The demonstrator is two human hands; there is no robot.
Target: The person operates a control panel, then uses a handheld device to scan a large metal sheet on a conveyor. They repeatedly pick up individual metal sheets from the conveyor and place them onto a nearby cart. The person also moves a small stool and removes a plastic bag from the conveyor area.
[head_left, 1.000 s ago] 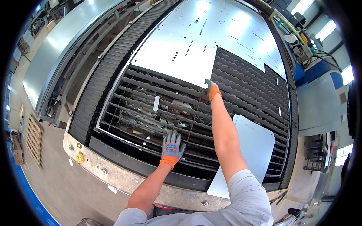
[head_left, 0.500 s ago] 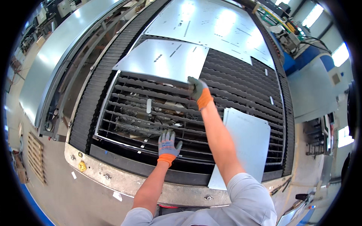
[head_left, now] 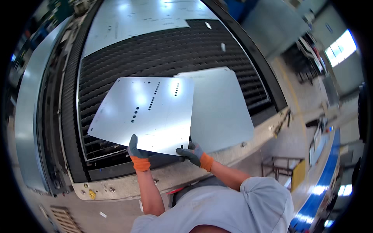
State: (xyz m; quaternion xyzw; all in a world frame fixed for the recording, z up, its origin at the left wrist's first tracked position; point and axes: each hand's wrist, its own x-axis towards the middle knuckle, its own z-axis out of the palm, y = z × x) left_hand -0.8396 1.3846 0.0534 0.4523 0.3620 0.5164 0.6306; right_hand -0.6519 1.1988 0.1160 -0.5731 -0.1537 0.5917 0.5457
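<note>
A shiny sheet metal panel (head_left: 163, 116) with rows of round holes is held up over the slatted bed, close to its front edge. At its near left edge, my left hand (head_left: 138, 151) grips it with the thumb on top and the fingers hidden beneath. My right hand (head_left: 192, 153) pinches the near right corner, thumb on the upper face. Both hands wear grey gloves with orange cuffs. To the right of the panel, a stack of plain metal sheets (head_left: 221, 108) lies on the slats, partly covered by the panel's right side.
The dark slatted cutting bed (head_left: 136, 58) has a pale metal front frame (head_left: 241, 145). A large perforated sheet (head_left: 147, 17) covers its far end. Another long sheet (head_left: 31, 108) stands along the left. A wooden pallet (head_left: 66, 217) sits on the floor at lower left.
The perforated panel has been lifted off the slats and drawn toward me. My left hand, empty before, now grips it, and my right hand has come back to its near right corner. The view has turned.
</note>
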